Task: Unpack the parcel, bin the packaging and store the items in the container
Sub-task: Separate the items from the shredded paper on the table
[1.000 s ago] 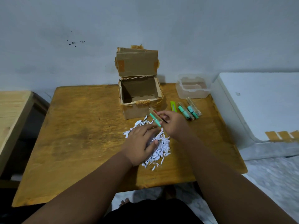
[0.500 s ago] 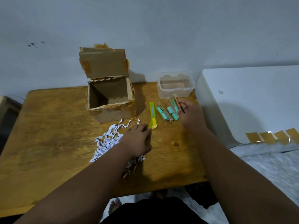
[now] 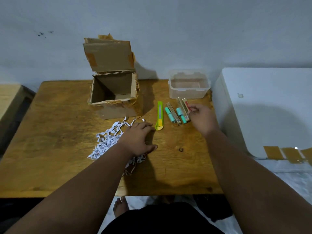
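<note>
The box (image 3: 112,92) stood empty. Items (image 3: 177,114) lay beside it, unstored, the right hand (image 3: 200,118) pinching one. The left hand (image 3: 138,137) lay flat on unbinned shreds (image 3: 108,141)

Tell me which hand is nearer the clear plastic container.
Right. The right hand sits just in front of the container; the left hand rests on the shredded paper, farther left.

text: none legible | small packs (image 3: 185,110): print too blurred to read | cardboard box (image 3: 112,88): unmarked
</note>
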